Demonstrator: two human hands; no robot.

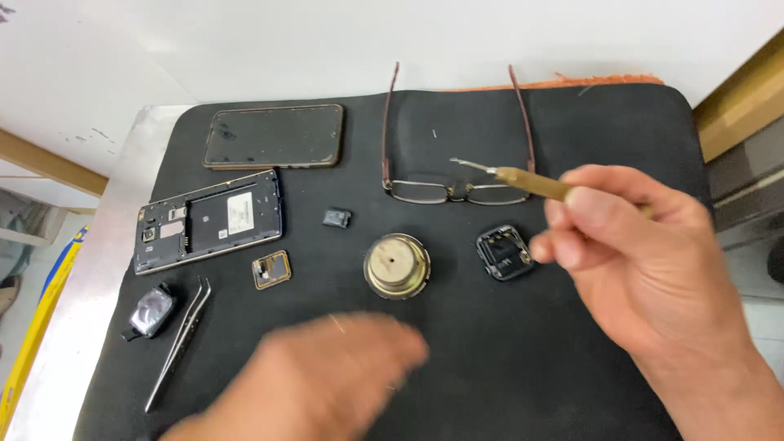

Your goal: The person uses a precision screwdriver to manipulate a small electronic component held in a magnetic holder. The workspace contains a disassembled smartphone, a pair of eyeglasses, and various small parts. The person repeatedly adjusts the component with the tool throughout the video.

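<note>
My right hand (645, 253) grips a thin tool with a brass-coloured handle (531, 183); its metal tip points left over a pair of glasses (457, 191). My left hand (327, 380) is blurred low over the black mat (506, 367), fingers apart, holding nothing that I can see. Just beyond its fingertips sits a round brass-coloured metal part (396, 265). A small black square casing (504, 252) lies next to my right thumb.
On the mat's left lie a dark phone (273, 136), an opened phone body (209, 219), a small gold-framed square part (271, 269), tweezers (181, 339), a small shiny module (151, 313) and a tiny black piece (336, 217). A metal table edge (90, 269) runs along the left.
</note>
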